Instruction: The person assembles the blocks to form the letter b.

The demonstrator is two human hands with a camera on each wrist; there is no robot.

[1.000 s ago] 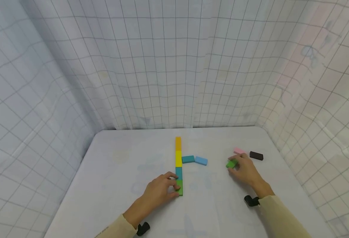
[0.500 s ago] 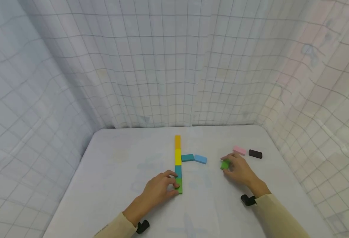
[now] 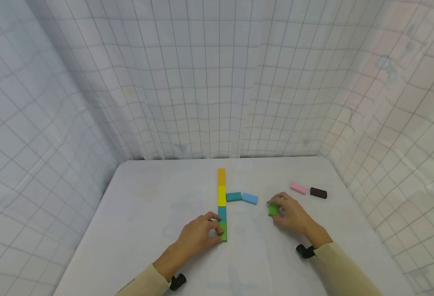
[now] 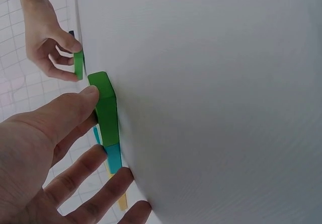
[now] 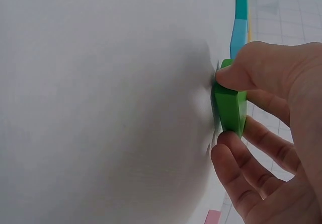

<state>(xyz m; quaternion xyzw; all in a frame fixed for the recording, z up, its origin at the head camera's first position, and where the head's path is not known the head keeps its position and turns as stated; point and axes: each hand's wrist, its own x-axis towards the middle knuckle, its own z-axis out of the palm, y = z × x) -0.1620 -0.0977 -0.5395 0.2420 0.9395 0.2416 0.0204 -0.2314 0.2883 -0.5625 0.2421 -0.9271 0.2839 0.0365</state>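
Note:
A column of coloured blocks runs away from me in the head view: an orange-yellow block point(image 3: 222, 176) at the far end, a yellow block point(image 3: 222, 195), a teal block point(image 3: 222, 213), then a green block point(image 4: 106, 116) nearest me. My left hand point(image 3: 201, 233) holds this green block, thumb at its near end and the other fingers spread along the column. To the right, my right hand point(image 3: 292, 214) pinches a second green block point(image 5: 229, 108) between thumb and fingers, close over the table. Another teal block point(image 3: 234, 197) branches right from the yellow one, followed by a light blue block point(image 3: 250, 198), slightly angled.
Farther right on the white table point(image 3: 146, 197) lie a pink block point(image 3: 298, 188) and a black block point(image 3: 318, 193). A white gridded curtain point(image 3: 202, 82) surrounds the table at the back and both sides.
My right hand has carried its green block left, away from the pink and black blocks and closer to the light blue one. The left hand has stayed at the column.

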